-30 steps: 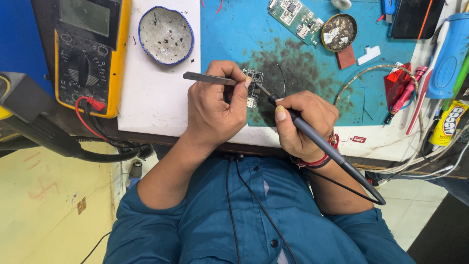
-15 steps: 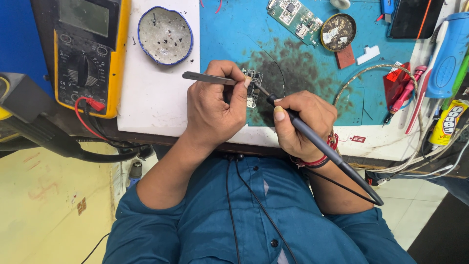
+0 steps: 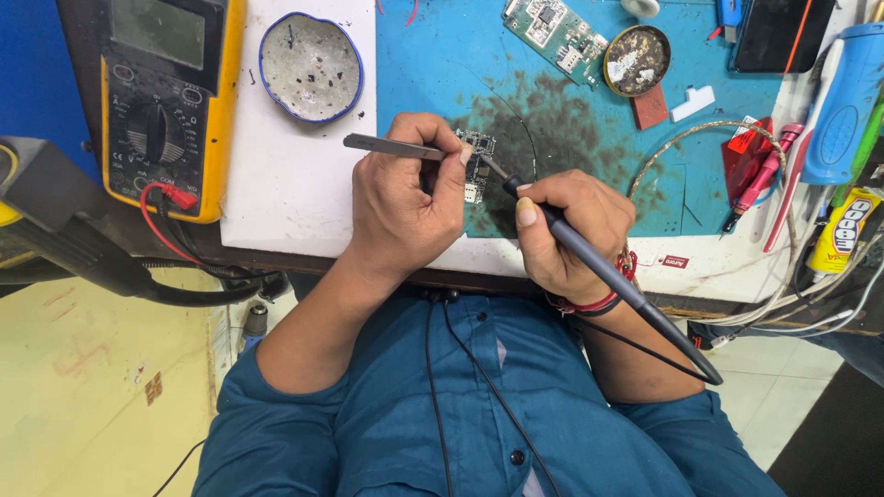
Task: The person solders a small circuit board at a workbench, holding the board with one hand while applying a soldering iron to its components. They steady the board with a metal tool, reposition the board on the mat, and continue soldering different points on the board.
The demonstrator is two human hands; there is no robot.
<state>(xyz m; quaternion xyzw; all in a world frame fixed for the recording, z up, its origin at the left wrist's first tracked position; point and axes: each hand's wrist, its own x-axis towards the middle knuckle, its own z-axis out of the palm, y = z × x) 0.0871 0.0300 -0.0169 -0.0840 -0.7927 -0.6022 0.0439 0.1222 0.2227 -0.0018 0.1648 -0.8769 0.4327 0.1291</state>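
Note:
My left hand (image 3: 405, 198) grips metal tweezers (image 3: 391, 145), whose tips point right at a small dark circuit board (image 3: 477, 164) on the stained blue mat (image 3: 571, 120). My right hand (image 3: 571, 230) holds a black soldering iron (image 3: 599, 267) like a pen, its tip touching the board's right edge. The iron's cable trails off toward the lower right. Both hands rest at the bench's near edge, and the left fingers hide part of the board.
A yellow multimeter (image 3: 166, 101) with a red lead sits far left, next to a round blue-rimmed dish (image 3: 310, 66). A green circuit board (image 3: 555, 32), a round tin (image 3: 637, 60), red tools (image 3: 760, 170), a blue device (image 3: 843, 110) and a glue tube (image 3: 836, 230) crowd the back and right.

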